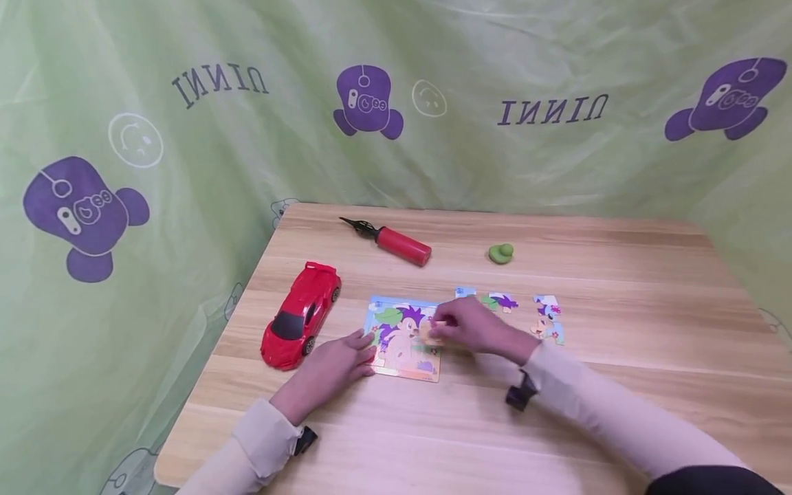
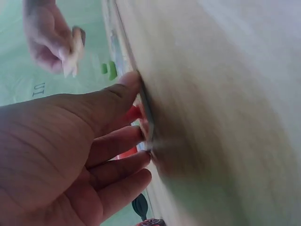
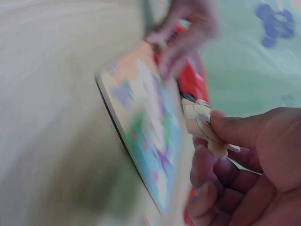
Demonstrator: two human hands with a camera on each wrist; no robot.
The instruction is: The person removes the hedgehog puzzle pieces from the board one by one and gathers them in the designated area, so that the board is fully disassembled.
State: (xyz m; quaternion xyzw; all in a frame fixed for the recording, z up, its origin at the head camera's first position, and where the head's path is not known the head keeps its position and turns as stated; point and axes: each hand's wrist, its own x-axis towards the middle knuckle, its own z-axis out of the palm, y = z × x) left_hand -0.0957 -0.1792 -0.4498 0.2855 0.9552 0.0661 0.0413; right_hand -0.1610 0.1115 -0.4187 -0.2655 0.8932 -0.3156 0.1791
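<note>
A colourful jigsaw board (image 1: 405,357) with a purple-haired cartoon animal on it lies flat on the table. My left hand (image 1: 334,368) rests at its left edge, fingers fairly straight and touching the rim, as the left wrist view (image 2: 117,155) also shows. Just above the board's right side, my right hand (image 1: 473,326) pinches a puzzle piece (image 3: 200,120) between thumb and fingers. Motion blurs the board (image 3: 146,113) in the right wrist view. More puzzle pieces (image 1: 547,320) lie to the right, some of them partly hidden behind the right hand and forearm.
A red toy car (image 1: 301,316) stands left of the board. Farther back lie a red hand pump (image 1: 402,246) with a black nozzle and a small green object (image 1: 501,253). Green printed curtain (image 1: 433,165) hangs behind the wooden table (image 1: 650,289).
</note>
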